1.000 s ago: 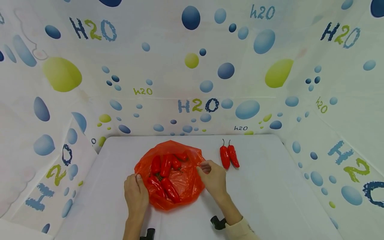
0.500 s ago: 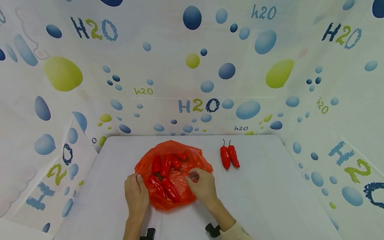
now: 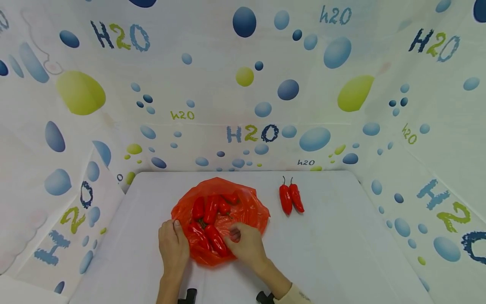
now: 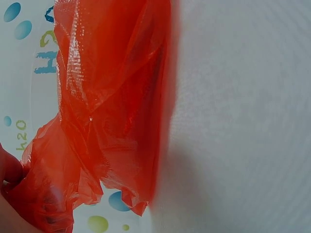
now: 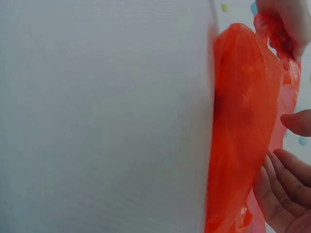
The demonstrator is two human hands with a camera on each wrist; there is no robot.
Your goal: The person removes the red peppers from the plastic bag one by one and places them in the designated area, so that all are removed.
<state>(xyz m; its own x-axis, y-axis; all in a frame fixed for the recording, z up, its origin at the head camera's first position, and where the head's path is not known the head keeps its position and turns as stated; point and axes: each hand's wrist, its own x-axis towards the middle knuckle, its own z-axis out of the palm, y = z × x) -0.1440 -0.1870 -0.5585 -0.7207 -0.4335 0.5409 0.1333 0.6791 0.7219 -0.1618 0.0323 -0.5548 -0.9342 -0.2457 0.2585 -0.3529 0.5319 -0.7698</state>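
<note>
A red plastic bag [image 3: 250, 211] lies on the white table with its mouth spread open. Several shiny red chili peppers [image 3: 215, 240] are inside. At the bag's left rim my left hand [image 3: 172, 240] grips the plastic, and the right wrist view shows bunched film between that hand's [image 5: 286, 24] thumb and fingers. Over the front right part of the bag is my right hand [image 3: 248, 249], close to a pepper. Its thumb [image 5: 297, 122] stands apart from its fingers [image 5: 286, 194], with nothing seen between them. Whether the fingertips touch the film I cannot tell.
Two more red chili peppers [image 3: 290, 197] lie side by side on the table [image 3: 341, 236], right of the bag, stems toward the back. Behind the table hangs a white curtain [image 3: 212, 84] with blue and green drops.
My right hand has let go of the bag's right rim and moved left and toward me, over the front of the bag. The left hand keeps its place.
</note>
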